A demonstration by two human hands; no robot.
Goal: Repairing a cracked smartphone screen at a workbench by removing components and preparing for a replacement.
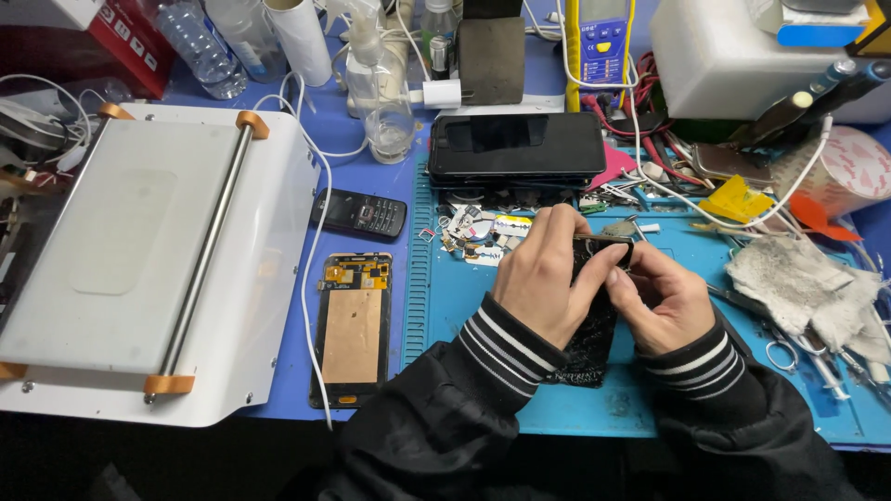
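Both hands clamped on the cracked black phone (pixel 594 325) over the blue mat (pixel 464 297), left hand (pixel 538 283) gripping its top edge, right hand (pixel 664 297) pinching beside it; too much flex likely sheds glass shards into fingers.

1. The cracked phone (pixel 594 343), gripped by both hands, shows shattered black glass, rough and dull.
2. Under it, the blue mat (pixel 464 306) looks like matt rubber.
3. Left of the mat, an opened phone (pixel 353 329) bears a coppery foil panel.
4. Further left, the white machine (pixel 121 260) is smooth, with a shiny metal rod.
5. Right of the mat's middle, a grey cloth (pixel 803 283) looks rough and soiled.
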